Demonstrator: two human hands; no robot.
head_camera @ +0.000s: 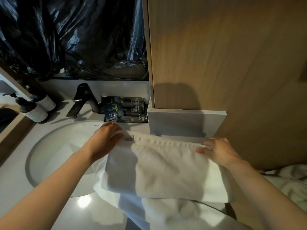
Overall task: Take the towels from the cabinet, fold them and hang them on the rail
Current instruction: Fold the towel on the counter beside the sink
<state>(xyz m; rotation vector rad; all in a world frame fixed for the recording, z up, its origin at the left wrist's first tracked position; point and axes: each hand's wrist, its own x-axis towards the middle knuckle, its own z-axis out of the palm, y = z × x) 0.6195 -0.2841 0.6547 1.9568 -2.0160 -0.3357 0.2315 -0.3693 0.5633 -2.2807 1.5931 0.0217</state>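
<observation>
A white towel point(162, 166) lies folded over on the counter, partly across the sink's right rim. My left hand point(104, 140) pinches its far left corner, fingers curled round the edge. My right hand point(217, 150) grips the far right corner the same way. More white towel cloth point(166, 213) lies bunched beneath it, toward me. No rail is in view.
A round white sink point(54, 146) is set into the grey counter point(15, 185). Behind it stand a dark faucet point(83, 100), two pump bottles point(33, 110) and a tray of dark sachets point(126, 110). A wooden panel point(216, 55) rises at right; black plastic sheeting point(74, 35) hangs behind.
</observation>
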